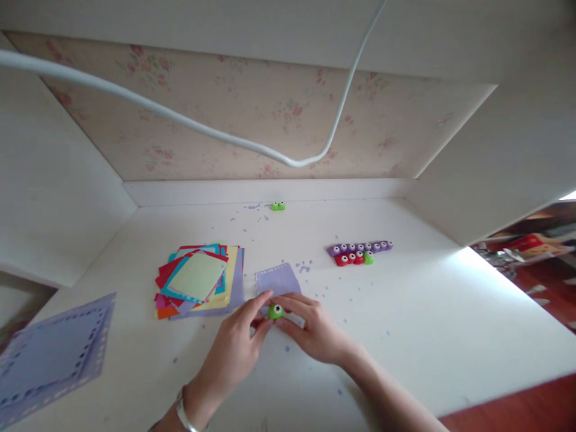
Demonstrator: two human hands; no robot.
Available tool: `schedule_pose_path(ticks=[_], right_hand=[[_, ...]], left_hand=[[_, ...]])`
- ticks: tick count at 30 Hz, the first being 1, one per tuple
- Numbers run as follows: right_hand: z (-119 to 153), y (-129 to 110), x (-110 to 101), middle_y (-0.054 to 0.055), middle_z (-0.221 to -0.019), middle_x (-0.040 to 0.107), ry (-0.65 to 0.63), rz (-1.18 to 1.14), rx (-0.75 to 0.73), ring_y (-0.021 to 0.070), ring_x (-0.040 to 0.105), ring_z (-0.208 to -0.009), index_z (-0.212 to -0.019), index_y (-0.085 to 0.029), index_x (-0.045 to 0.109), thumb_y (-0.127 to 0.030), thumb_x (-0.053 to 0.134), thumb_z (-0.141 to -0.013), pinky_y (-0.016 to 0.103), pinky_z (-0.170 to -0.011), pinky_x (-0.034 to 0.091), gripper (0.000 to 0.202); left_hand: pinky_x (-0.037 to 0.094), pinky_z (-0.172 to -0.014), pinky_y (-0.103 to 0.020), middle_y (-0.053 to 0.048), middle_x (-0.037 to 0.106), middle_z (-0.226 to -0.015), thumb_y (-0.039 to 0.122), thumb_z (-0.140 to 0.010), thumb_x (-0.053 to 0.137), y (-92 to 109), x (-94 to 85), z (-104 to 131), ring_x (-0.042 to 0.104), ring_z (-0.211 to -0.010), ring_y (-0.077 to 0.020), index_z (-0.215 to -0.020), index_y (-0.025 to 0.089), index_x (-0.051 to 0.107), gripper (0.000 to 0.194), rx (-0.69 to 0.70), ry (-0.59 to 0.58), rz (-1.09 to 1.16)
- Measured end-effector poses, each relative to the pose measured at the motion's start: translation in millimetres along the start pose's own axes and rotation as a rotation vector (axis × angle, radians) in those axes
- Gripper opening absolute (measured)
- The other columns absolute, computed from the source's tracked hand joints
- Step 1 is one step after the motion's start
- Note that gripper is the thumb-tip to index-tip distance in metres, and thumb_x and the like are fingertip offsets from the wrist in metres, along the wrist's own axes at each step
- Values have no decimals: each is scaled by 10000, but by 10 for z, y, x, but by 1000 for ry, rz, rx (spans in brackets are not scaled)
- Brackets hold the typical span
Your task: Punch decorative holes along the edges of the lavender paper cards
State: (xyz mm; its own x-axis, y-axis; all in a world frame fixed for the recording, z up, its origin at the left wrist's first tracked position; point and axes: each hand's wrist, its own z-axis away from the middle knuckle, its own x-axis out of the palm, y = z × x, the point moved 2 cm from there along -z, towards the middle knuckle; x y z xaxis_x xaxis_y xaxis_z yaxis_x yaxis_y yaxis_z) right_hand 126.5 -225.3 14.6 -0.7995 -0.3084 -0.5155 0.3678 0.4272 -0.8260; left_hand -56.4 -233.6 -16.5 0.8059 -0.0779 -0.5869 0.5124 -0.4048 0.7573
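A small green craft punch with a white, star-marked button sits between my two hands at the near edge of a purple paper sheet. My left hand has its thumb and forefinger closed around the punch's left side. From the right, my right hand pinches the punch and the near part of the sheet. Punched holes run along the sheet's left and far edges. My fingers hide where the paper meets the punch.
A pile of coloured paper lies to the left. Hole-edged purple sheets lie at the far left. Purple punches and red punches stand in rows on the right. Two green punches are at the back. A white cable hangs ahead.
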Motion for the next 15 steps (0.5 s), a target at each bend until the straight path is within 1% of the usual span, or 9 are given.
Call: schedule_pose_path(ticks=[2,4,6,7,8,10,12,14,15], right_hand=[[46,-49,1,38,-1129,660,25,-2,31,175,620,-1003,-1216,-289,601,-248,560,-902,318,-839,538,319],[134,5,-59,45,-1121,669,96,20,126,187,639,-961,-1190,-288,625,-291,583,-885,275,-672,569,307],[260,160,-214,58,-1119,675,218,46,247,200,660,-897,-1164,-280,643,-337,606,-858,238,-493,533,313],[333,267,-334,63,-1131,674,303,58,311,205,669,-871,-1144,-274,654,-362,613,-845,240,-466,521,314],[412,389,-484,67,-1119,683,432,63,376,207,680,-830,-1115,-262,664,-394,619,-831,253,-467,522,317],[572,653,-829,67,-1041,714,667,88,522,217,694,-811,-1129,-244,654,-446,634,-801,319,-618,561,386],[712,896,-1186,67,-929,737,859,231,643,236,699,-779,-1101,-238,667,-506,646,-761,360,-679,546,434],[804,1094,-1481,86,-910,742,951,378,700,263,697,-813,-1063,-225,678,-545,642,-734,380,-718,525,460],[832,1176,-1592,94,-913,743,962,432,720,273,694,-835,-1058,-221,677,-556,636,-726,383,-733,516,473]], left_hand=[[561,-764,-289,-39,678,-1022,267,-920,542,32,30,-12,657,-756,-141,-1320,262,442,413,26,1,3],[559,-761,-292,-38,679,-995,281,-920,543,37,41,-21,656,-750,-144,-1298,252,457,388,15,11,-9],[558,-757,-293,-38,673,-986,299,-919,543,19,38,-20,655,-758,-147,-1260,243,483,351,-4,16,-27],[557,-757,-291,-37,669,-991,304,-921,538,4,36,-15,655,-770,-148,-1235,243,500,322,-10,14,-32],[556,-760,-287,-37,664,-1004,305,-925,530,-11,34,-7,655,-786,-148,-1209,244,517,291,-13,9,-31],[552,-775,-281,-38,650,-1046,297,-934,508,-37,36,10,653,-830,-148,-1167,247,543,241,-14,-5,-21],[546,-799,-291,-42,635,-1074,291,-939,494,-48,39,21,644,-873,-155,-1160,247,550,232,-13,-4,-16],[539,-822,-310,-47,615,-1104,292,-940,488,-49,42,22,634,-889,-160,-1164,247,548,237,-16,4,-25],[536,-830,-320,-48,606,-1116,295,-940,487,-50,44,20,631,-885,-159,-1165,249,548,237,-19,5,-31]])
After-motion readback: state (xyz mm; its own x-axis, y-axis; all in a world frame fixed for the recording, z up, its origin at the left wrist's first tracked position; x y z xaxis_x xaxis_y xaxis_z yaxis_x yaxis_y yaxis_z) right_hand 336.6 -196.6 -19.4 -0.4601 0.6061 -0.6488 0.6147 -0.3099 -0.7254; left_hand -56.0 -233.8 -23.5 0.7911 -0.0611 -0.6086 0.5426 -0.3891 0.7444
